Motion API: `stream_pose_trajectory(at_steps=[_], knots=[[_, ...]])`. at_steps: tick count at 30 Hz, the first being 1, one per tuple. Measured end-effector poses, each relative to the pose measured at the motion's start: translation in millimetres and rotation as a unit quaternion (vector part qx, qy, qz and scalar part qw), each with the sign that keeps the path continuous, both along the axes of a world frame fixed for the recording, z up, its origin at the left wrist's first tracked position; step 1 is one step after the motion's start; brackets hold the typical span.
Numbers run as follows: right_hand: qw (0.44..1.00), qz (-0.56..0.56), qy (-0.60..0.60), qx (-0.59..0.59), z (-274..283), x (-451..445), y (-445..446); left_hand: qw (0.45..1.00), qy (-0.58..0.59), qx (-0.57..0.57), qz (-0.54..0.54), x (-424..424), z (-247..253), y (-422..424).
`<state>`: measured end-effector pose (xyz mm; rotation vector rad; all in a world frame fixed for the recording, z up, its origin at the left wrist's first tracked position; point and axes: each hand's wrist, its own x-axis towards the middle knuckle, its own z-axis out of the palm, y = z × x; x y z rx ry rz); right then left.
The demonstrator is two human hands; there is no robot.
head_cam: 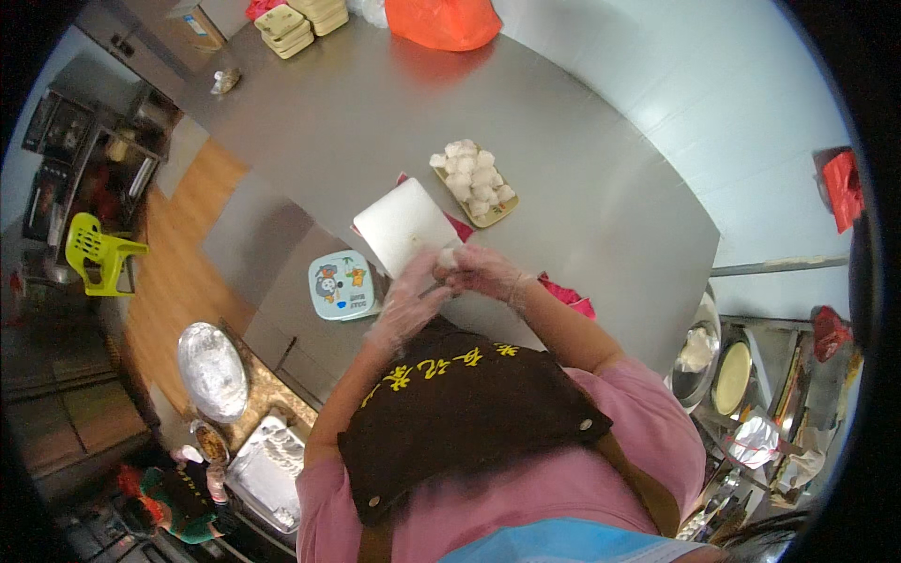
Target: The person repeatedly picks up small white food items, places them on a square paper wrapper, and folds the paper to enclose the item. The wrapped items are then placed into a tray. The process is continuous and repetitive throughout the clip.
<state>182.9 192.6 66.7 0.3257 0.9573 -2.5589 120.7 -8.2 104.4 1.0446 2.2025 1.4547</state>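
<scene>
Both my hands wear clear plastic gloves and meet in front of my dark apron, over the near edge of the metal table. A small white lump (448,257) sits at the fingertips of my right hand (493,273), which grips it. My left hand (410,295) comes up against it from the other side; its fingers are blurred. Just beyond lies a white square slab (401,218) on a pink cloth (461,228). Farther right, a shallow yellowish tray (501,212) bears a heap of white lumps (468,176). A light-blue box lid with cartoon animals (341,285) is left of my left hand.
Another pink cloth (569,295) lies by my right forearm. A red plastic bag (443,21) and stacked trays (285,29) stand at the table's far end. Metal bowls (695,359) are at right. Lower left, a co-worker (183,496) stands by a metal tray (271,471).
</scene>
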Motion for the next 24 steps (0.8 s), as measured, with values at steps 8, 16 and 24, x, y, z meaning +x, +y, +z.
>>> stream_pose_trajectory(at_steps=[8,16,24], knots=[[0.677,-0.084,0.100,0.724,18.1,-4.2,-53.6,0.923,-0.361,0.079,0.105,-23.6,-4.3,-28.5],[0.562,0.135,0.056,0.814,118.1,-84.6,-60.9,0.979,-0.168,-0.108,-0.035,-40.5,-56.1,-79.7],[0.445,0.212,0.170,0.854,170.6,-187.0,-60.3,0.975,-0.079,-0.154,0.136,-113.3,-93.7,15.2]])
